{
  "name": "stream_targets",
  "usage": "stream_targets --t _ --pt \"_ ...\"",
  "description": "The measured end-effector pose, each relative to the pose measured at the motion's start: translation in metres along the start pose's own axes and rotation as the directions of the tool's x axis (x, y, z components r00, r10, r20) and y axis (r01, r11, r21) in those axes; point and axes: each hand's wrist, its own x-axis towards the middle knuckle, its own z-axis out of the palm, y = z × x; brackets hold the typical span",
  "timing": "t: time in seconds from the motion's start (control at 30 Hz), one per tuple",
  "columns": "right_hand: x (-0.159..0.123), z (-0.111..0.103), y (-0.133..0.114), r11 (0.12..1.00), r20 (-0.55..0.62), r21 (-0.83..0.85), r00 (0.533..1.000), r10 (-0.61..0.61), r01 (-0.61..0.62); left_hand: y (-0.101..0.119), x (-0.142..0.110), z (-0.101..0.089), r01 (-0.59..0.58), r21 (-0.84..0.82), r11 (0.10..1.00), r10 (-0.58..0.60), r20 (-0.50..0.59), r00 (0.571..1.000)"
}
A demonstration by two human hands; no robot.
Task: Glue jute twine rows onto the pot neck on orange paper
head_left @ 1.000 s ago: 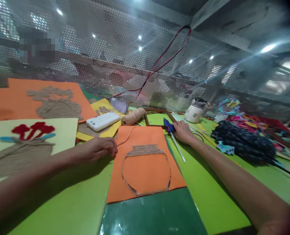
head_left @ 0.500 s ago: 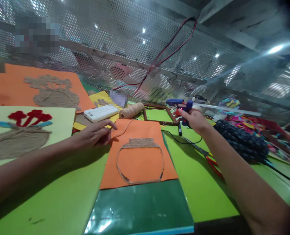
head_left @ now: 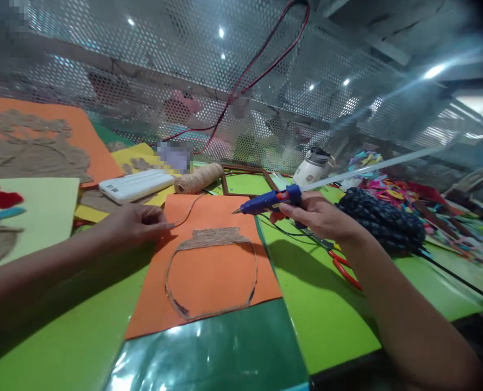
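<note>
My right hand [head_left: 320,214] is wrapped round a blue hot glue gun [head_left: 269,201] with a long glue stick [head_left: 371,169] sticking out of its back. Its nozzle points left, over the upper part of an orange sheet [head_left: 208,271]. Beside that sheet's left edge my left hand [head_left: 139,222] pinches the jute twine [head_left: 189,213], which runs back toward a twine roll [head_left: 198,178]. Glued-looking twine on the sheet forms a pot outline [head_left: 167,277] with a filled neck band [head_left: 212,237]. A green glossy folder [head_left: 212,353] lies under the sheet.
Left are a white box-like device [head_left: 137,184], finished twine pots on orange card [head_left: 98,157] and a pale card [head_left: 57,206]. Right are red-handled scissors [head_left: 345,271], a dark yarn bundle [head_left: 383,222] and colourful scraps. Behind stand a white bottle [head_left: 310,165], a brown frame [head_left: 225,184] and perforated mesh.
My right hand has brought the glue gun left and down over the orange sheet, nozzle now pointing left. My left hand's fingers have closed on the twine. The view has shifted right.
</note>
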Motion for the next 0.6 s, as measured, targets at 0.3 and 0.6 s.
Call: stream_targets --t 0.3,0.6 --pt "-0.004 0.014 -0.005 0.996 -0.011 -0.043 0.997 0.073 -0.073 -0.013 -0.010 -0.005 0.043 -0.277 0.960 -0.014 0.108 0.994" --pt "-0.012 0.067 -0.024 0.989 0.040 0.078 0.992 0.120 -0.122 0.008 -0.021 0.001 0.000 -0.141 0.990 0.007 0.052 0.999"
